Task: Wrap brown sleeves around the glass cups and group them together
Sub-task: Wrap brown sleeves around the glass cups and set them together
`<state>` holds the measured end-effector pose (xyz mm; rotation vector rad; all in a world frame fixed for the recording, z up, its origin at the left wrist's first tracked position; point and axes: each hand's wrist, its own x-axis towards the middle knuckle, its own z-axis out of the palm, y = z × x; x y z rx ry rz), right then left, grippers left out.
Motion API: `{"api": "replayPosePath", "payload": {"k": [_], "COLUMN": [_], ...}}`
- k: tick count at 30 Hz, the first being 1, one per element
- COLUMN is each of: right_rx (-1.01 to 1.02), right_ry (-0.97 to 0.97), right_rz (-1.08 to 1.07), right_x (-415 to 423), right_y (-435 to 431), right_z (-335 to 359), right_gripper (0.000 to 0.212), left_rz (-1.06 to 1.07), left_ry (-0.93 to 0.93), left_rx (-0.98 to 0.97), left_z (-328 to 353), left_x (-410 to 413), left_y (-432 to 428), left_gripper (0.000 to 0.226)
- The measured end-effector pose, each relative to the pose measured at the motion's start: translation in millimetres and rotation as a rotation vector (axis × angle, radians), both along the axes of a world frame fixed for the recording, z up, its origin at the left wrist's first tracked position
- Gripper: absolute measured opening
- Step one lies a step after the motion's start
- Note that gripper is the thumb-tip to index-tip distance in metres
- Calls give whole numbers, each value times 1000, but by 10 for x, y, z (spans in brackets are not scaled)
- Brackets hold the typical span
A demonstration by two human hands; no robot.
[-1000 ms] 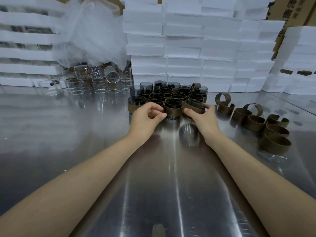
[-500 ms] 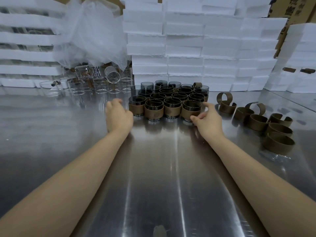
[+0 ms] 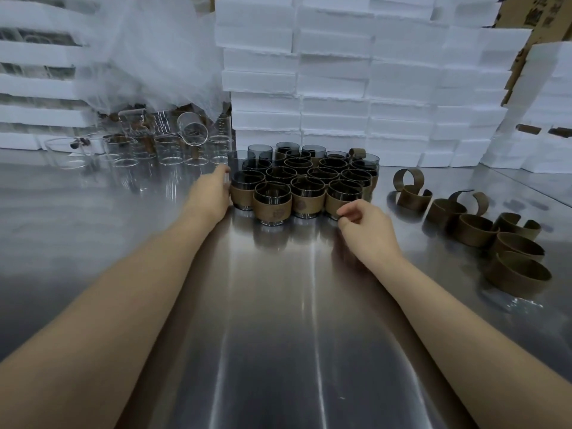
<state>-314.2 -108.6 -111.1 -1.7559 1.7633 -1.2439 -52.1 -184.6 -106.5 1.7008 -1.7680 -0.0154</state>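
Head view: left hand pushes open-fingered on the sleeved cups, right hand loose and empty, squaring the group; next likely fetches a clear cup

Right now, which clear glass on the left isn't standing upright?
The clear glass lying tilted atop the upright glasses, nearest the foam stack; the others all stand.

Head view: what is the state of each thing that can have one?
Sleeved cups, upright, packed together.
Loose sleeves, empty, not on any cup.
Clear glasses, unsleeved; one lies tipped.
Left hand, open, touching the leftmost front cup.
Right hand, fingers curled by the rightmost front cup; grip unclear.
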Motion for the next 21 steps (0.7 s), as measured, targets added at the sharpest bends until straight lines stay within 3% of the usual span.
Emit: {"api": "replayPosePath", "payload": {"k": [3, 6, 15, 21], "right_rx": [-11, -23, -38, -3], "right_ry": [52, 88, 134, 153], "right_rz": [0, 5, 30, 63], "right_x": [-5, -16, 13, 47], "right_y": [-56, -97, -121, -35], "right_z": [-37, -72, -84, -13], "right_gripper": [16, 16, 15, 16], "left_rz": [21, 36, 74, 187], "left_ry": [-115, -173, 131, 274], "left_rx": [57, 60, -41, -157], "left_z": [16, 18, -20, -63], "left_x": [14, 12, 46, 44], "left_y": [-174, -329, -479, -137], "left_gripper": [66, 60, 13, 21]}}
